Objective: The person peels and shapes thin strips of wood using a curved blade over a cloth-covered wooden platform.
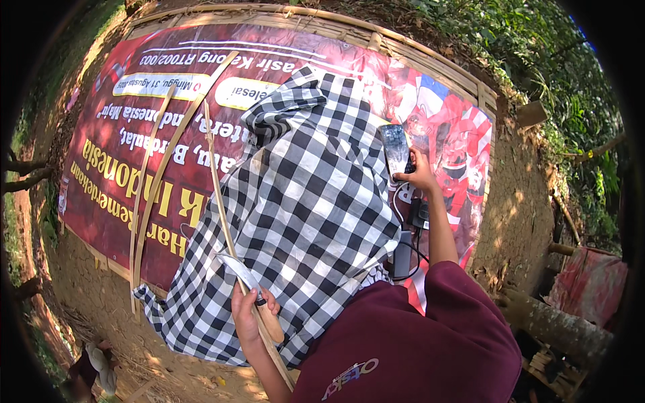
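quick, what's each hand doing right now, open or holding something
Left hand: closed, holding a knife and a thin wooden strip.
Right hand: closed around the lower end of a phone.

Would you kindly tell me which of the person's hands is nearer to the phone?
Right: the right hand holds the phone near its lower end, while the left hand is well away, down and left, holding the knife.
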Demonstrator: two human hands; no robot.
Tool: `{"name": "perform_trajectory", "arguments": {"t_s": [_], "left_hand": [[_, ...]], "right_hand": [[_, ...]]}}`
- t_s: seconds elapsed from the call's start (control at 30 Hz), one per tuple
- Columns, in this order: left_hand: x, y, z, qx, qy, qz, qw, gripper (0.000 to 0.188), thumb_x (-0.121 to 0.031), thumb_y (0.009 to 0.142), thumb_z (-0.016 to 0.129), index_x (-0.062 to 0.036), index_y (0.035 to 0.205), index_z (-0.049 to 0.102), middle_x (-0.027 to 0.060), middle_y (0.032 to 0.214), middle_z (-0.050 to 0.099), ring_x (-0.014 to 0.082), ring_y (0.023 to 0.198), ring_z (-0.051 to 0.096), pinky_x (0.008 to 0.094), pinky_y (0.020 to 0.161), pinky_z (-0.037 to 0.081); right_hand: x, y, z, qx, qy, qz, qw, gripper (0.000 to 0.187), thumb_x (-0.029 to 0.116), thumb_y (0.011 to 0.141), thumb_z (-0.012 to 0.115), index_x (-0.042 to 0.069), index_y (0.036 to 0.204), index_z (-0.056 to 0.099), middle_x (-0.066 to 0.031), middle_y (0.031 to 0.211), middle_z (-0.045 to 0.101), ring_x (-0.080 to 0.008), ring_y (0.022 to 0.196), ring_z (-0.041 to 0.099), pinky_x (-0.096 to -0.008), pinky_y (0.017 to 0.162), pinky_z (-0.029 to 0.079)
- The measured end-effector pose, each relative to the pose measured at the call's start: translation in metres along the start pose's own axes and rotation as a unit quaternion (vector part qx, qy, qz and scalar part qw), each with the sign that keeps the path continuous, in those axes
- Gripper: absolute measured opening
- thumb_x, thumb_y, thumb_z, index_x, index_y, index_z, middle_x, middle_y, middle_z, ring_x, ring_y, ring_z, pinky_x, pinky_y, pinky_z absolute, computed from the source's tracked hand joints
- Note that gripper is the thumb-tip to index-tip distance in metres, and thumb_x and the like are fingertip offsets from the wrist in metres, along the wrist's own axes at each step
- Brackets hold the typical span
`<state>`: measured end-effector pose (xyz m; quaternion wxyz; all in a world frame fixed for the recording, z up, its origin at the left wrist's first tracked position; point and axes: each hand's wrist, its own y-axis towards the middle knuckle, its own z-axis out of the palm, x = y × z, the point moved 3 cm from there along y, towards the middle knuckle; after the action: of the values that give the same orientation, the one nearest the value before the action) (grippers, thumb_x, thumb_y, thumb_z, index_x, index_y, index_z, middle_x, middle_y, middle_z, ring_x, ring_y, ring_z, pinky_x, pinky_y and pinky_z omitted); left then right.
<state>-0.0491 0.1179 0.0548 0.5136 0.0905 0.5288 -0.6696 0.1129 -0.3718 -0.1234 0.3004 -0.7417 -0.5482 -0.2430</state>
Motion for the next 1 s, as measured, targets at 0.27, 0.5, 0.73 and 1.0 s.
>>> {"name": "perform_trajectory", "arguments": {"t_s": [0.27, 0.5, 0.73, 1.0], "left_hand": [[-0.003, -0.001, 0.002, -0.015, 0.001, 0.002, 1.000, 0.012, -0.012, 0.092, 0.050, -0.0035, 0.099, 0.044, 0.0089, 0.076, 0.047, 0.0181, 0.057, 0.050, 0.0297, 0.047, 0.043], [-0.001, 0.000, -0.001, -0.013, 0.003, 0.002, 1.000, 0.013, -0.011, 0.091, 0.049, -0.0028, 0.100, 0.045, 0.0095, 0.076, 0.047, 0.0187, 0.057, 0.050, 0.0302, 0.047, 0.042], [0.000, 0.000, -0.001, -0.009, 0.004, -0.003, 1.000, 0.013, -0.010, 0.091, 0.049, -0.0025, 0.101, 0.045, 0.0097, 0.076, 0.048, 0.0190, 0.058, 0.050, 0.0303, 0.047, 0.042], [-0.002, 0.000, 0.000, -0.001, 0.005, 0.002, 1.000, 0.014, -0.011, 0.091, 0.049, -0.0029, 0.102, 0.044, 0.0092, 0.076, 0.048, 0.0187, 0.058, 0.050, 0.0301, 0.047, 0.043]], "right_hand": [[-0.003, 0.007, 0.008, -0.047, 0.026, 0.059, 0.997, 0.081, 0.030, 0.066, 0.088, 0.003, 0.129, 0.047, -0.0147, 0.115, 0.049, -0.0233, 0.104, 0.052, -0.0336, 0.091, 0.045], [-0.016, 0.015, 0.017, -0.103, -0.028, 0.049, 0.993, 0.083, 0.043, 0.060, 0.088, 0.004, 0.123, 0.051, -0.0205, 0.117, 0.053, -0.0334, 0.110, 0.055, -0.0420, 0.094, 0.045], [-0.005, 0.012, 0.015, -0.110, -0.038, 0.057, 0.992, 0.082, 0.043, 0.060, 0.087, 0.005, 0.123, 0.051, -0.0207, 0.117, 0.053, -0.0344, 0.111, 0.054, -0.0425, 0.095, 0.045], [0.002, 0.009, 0.012, -0.108, -0.032, 0.073, 0.991, 0.080, 0.042, 0.060, 0.087, 0.005, 0.122, 0.052, -0.0205, 0.117, 0.054, -0.0333, 0.111, 0.055, -0.0416, 0.094, 0.046]]}}
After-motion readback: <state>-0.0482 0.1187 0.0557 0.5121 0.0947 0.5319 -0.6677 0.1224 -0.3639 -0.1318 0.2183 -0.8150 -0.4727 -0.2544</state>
